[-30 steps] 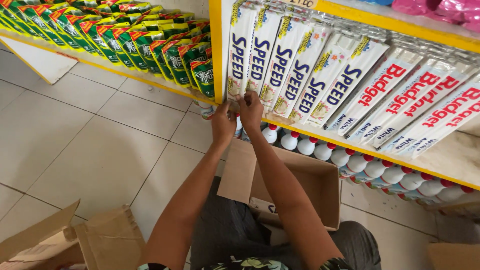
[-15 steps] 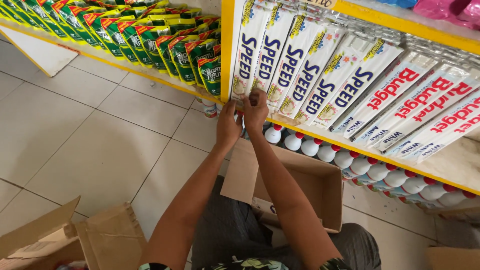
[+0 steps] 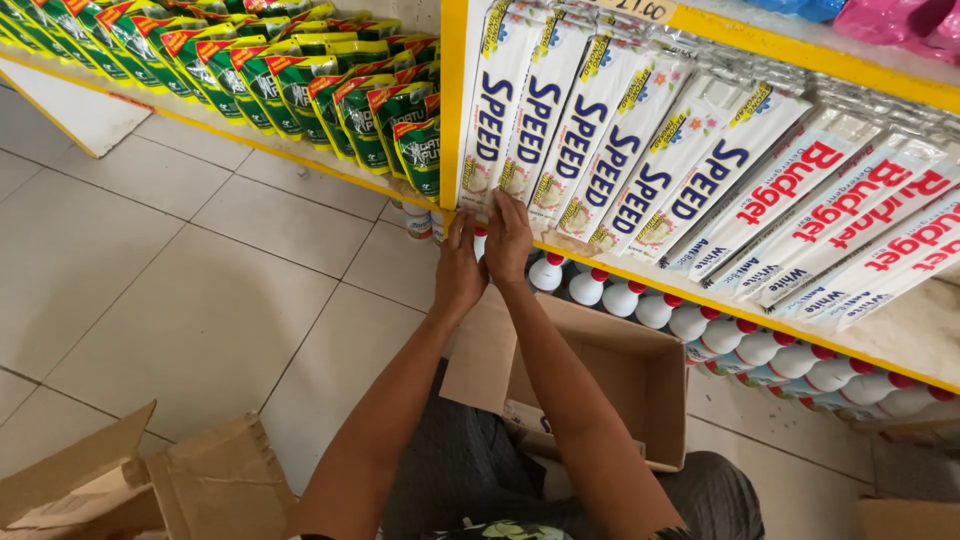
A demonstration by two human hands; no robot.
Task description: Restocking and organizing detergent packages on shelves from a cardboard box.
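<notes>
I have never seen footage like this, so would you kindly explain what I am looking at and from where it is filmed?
There is no machine here: a person wears a camera on the head, so you look down along their two bare arms. The left hand and right hand both press against the lower end of a white pack with blue lettering, the leftmost in a row standing on a yellow-edged shelf. Red-lettered white packs follow on the right, green pouches on the left. Below the shelf stand white bottles with red caps. An open cardboard box sits by the person's lap, another on the tiled floor.
</notes>
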